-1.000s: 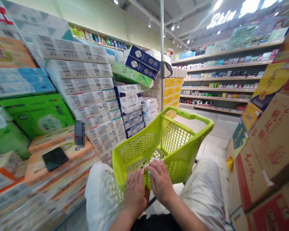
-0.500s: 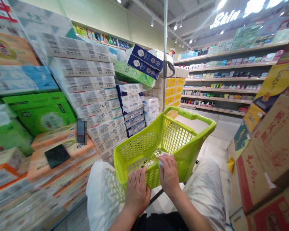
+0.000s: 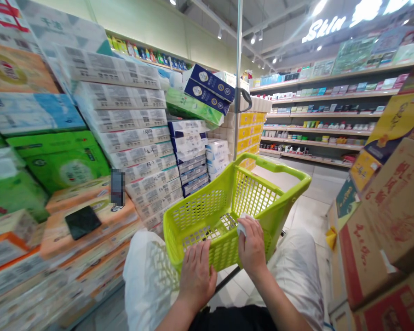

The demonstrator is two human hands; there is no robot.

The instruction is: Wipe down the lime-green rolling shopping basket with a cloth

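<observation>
A lime-green shopping basket cart (image 3: pixel 224 250) stands tilted between my knees, its loop handle pointing up and away to the right. Over the near rim lies my left hand (image 3: pixel 196 269), fingers curled onto the edge and thumb on the outer side, gripping the basket. My right hand (image 3: pixel 251 241) is on the same rim, further right, closed around a white wipe (image 3: pixel 242 226) that is pressed against the green plastic. Most of the wipe is hidden under the fingers.
Stacked tissue packs (image 3: pixel 138 156) rise on the left. A dark flat object (image 3: pixel 83 222) lies on orange packs. Cardboard boxes (image 3: pixel 382 220) stand close on the right. Behind the cart is a metal pole (image 3: pixel 238 69), with stocked shelves (image 3: pixel 324 115) farther back.
My right hand has slid with the wipe a short way along the rim, to the right and slightly up. My left hand and the cart have stayed in place.
</observation>
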